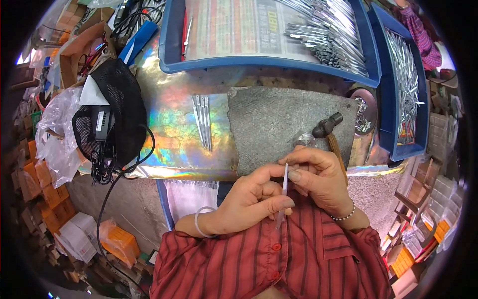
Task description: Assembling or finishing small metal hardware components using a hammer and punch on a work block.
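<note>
Close to my chest, a slim tapered silver metal piece (285, 187) stands nearly upright between my hands. My left hand (253, 199) has its thumb and fingers closed around its lower part. My right hand (322, 178) pinches it near the upper end with thumb and fingertips. Just beyond is a grey, rough slab (284, 117). On it lie a hammer (324, 128), its wooden handle running behind my right hand, and a small clear plastic bag (303, 138). Left of the slab, several similar metal pieces (201, 122) lie side by side on the shiny tabletop (169, 117).
A large blue tray (219, 65) holds piled metal pieces at the back; another blue tray (387, 114) stands right. Beside it, a round dish (372, 95) holds small metal parts. A black mesh bag (132, 94) and cable sit left. Another person's sleeve (419, 37) shows far right.
</note>
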A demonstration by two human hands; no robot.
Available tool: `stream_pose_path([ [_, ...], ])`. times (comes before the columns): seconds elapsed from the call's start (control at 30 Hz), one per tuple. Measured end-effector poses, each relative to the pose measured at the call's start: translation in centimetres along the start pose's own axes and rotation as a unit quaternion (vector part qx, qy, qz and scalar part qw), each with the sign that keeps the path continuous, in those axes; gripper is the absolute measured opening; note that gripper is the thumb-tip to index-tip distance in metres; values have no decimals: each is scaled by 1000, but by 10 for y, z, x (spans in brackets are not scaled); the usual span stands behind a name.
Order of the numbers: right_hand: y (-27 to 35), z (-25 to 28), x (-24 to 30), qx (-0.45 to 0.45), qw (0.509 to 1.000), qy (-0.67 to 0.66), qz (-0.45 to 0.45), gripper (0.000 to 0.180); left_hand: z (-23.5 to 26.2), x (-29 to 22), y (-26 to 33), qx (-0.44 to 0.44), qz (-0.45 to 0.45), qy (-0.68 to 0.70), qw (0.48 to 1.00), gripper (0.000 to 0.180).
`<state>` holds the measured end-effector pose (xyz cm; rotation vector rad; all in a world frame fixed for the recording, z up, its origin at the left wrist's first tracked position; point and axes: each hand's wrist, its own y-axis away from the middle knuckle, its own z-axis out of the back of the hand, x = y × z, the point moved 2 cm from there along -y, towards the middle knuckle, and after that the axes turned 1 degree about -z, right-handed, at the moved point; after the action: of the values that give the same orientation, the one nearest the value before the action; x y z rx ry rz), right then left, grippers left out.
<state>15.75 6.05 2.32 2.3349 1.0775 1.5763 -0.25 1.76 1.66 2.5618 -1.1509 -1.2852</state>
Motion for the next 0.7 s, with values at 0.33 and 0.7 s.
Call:
stream_pose_path([
  [0.33, -2, -2, 2, 16, 1000, 8, -22, 14, 7, 0, 0, 29, -4, 8, 1000, 32],
  [0.7, -5, -1, 2, 8, 998, -12, -56, 8, 3, -6, -2, 40, 47, 1, 998, 26],
])
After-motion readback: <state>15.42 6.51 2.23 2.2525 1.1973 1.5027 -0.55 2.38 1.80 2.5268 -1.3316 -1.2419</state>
